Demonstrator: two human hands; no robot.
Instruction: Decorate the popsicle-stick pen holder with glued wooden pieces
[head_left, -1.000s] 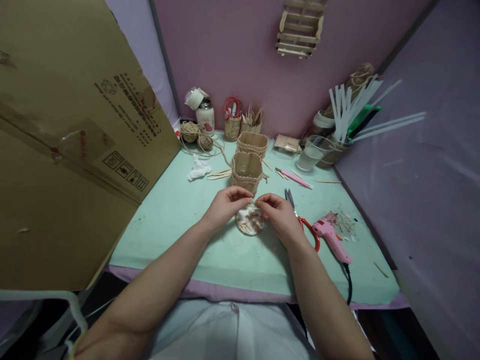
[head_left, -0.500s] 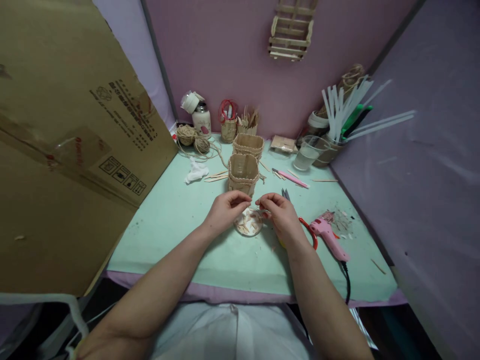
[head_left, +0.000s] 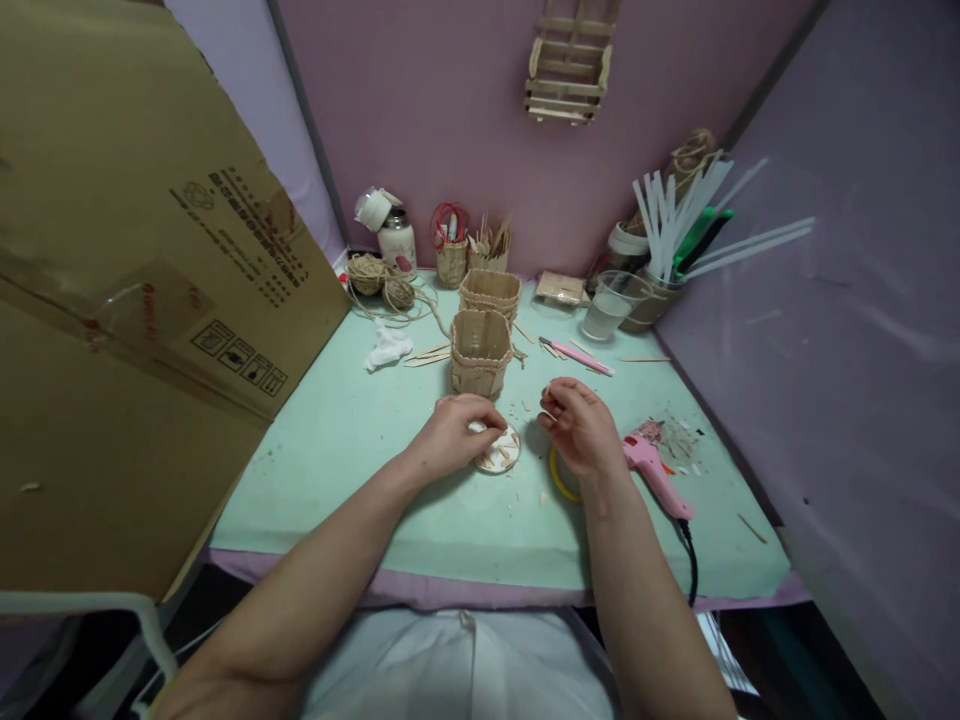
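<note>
My left hand (head_left: 461, 430) reaches over a small round white dish (head_left: 493, 464) that holds several short wood bits. Its fingers are pinched together at the dish, and whatever is between them is hidden. Raised to the right of the dish, my right hand (head_left: 581, 425) is closed in a pinch, with what looks like a small piece of wood (head_left: 547, 393) at the fingertips. A yellow ring-shaped handle (head_left: 561, 475) shows partly beneath that hand. Just behind my left hand stands a woven-edged wooden basket (head_left: 478, 375), with a second similar basket (head_left: 491, 285) behind it.
A pink glue gun (head_left: 660, 475) lies at right near scattered scraps. Farther back are a pink craft knife (head_left: 577, 355), wood sticks (head_left: 427, 356), a crumpled tissue (head_left: 388, 344), twine balls (head_left: 367, 272) and a plastic cup of liquid (head_left: 606, 312). A large cardboard box (head_left: 135, 300) borders the left.
My hands, close together over the dish before, have parted. The right moved right and up; the left lowered its fingertips to the dish. The view shifted slightly.
</note>
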